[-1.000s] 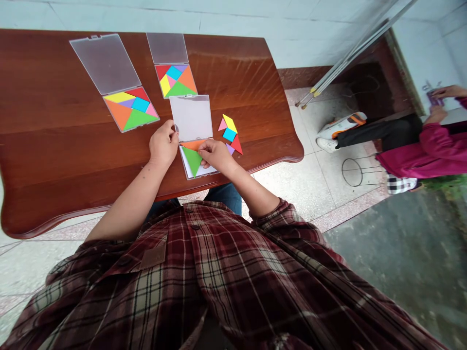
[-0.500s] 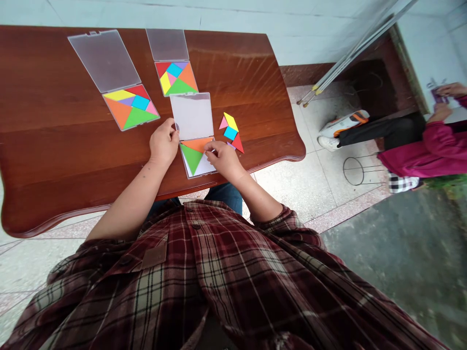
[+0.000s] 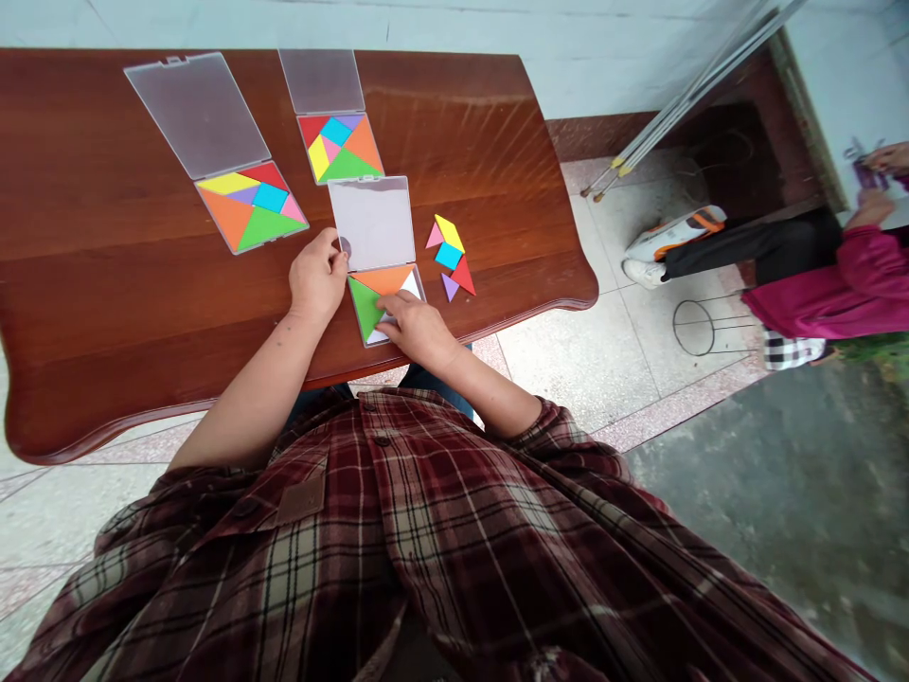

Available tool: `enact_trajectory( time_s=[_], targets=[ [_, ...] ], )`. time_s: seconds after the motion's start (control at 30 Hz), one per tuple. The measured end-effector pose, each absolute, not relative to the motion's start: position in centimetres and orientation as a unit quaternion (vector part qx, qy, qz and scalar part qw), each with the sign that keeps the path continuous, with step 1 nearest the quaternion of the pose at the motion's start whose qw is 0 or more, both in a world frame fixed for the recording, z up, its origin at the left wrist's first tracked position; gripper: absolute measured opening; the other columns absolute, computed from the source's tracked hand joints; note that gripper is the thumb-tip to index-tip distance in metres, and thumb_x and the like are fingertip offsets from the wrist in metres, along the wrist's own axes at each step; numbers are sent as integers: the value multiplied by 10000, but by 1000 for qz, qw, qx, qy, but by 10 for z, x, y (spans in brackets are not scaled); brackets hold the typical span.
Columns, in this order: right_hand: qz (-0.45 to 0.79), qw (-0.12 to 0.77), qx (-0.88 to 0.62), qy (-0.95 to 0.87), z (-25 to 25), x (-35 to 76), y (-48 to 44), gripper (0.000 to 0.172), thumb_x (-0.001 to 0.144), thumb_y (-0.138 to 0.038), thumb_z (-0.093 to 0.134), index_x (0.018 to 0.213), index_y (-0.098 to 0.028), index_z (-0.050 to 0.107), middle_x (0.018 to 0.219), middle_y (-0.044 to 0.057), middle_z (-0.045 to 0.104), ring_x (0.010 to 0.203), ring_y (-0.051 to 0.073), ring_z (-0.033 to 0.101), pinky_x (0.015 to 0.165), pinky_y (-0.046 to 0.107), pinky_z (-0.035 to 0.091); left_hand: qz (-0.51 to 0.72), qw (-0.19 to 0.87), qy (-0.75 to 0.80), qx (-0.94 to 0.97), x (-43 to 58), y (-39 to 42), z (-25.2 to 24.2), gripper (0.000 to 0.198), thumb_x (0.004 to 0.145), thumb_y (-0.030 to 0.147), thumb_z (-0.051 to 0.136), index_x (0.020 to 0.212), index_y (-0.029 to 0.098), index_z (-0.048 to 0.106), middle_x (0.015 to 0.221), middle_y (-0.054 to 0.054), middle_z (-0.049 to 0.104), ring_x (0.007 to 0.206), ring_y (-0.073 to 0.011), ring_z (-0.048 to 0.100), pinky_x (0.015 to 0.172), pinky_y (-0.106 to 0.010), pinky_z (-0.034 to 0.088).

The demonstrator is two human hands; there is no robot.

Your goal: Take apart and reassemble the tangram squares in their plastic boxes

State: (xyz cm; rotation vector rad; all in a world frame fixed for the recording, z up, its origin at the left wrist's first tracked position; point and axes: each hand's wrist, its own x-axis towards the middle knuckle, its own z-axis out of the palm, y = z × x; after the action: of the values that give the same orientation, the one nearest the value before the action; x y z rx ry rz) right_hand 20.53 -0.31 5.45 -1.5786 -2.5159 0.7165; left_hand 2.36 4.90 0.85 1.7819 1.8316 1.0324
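Note:
An open tangram case [image 3: 418,282] lies near the front table edge, its clear lid [image 3: 373,223] folded back. In its tray, an orange triangle [image 3: 384,280] lies along the hinge side and a green triangle [image 3: 364,308] along the left side; white base shows at the right and bottom. My left hand [image 3: 316,277] is closed at the case's left edge by the hinge, thumb and fingers pinching it. My right hand [image 3: 418,332] is over the tray, bent fingertips on the green triangle, partly hiding it. Right of the case lie loose yellow, pink, blue, red and purple pieces [image 3: 448,256].
Two other open cases with filled trays, one at left [image 3: 252,210] and one behind [image 3: 341,150], lie on the wooden table [image 3: 142,313]. Crutches [image 3: 674,109] lean at the wall to the right. A seated person in a magenta top [image 3: 824,294] is at far right.
My right hand has moved left and slightly down, from the orange triangle's right part onto the green triangle. The purple piece is now uncovered. My left hand stays at the case's edge.

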Motion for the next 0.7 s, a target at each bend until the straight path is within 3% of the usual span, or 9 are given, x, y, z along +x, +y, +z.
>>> enact_trajectory(
  time_s=[0.37,0.7],
  targets=[
    [237,60,-492,-836,56,204,-8,338,898,-247,606,1229,-176,587,1167,106,601,1019,215,619,863,335,487,376,186,649,635,23,50,6,221,922,382,503,1071,247,596,783,4,652,907,-184,644,939,-333,473],
    [255,110,-490,-826,48,209,-7,295,879,-257,626,1166,-189,614,1115,86,608,946,190,620,829,321,490,374,184,647,639,21,50,5,236,920,395,497,1077,249,596,772,5,646,889,-181,645,955,-342,476]
  ],
)
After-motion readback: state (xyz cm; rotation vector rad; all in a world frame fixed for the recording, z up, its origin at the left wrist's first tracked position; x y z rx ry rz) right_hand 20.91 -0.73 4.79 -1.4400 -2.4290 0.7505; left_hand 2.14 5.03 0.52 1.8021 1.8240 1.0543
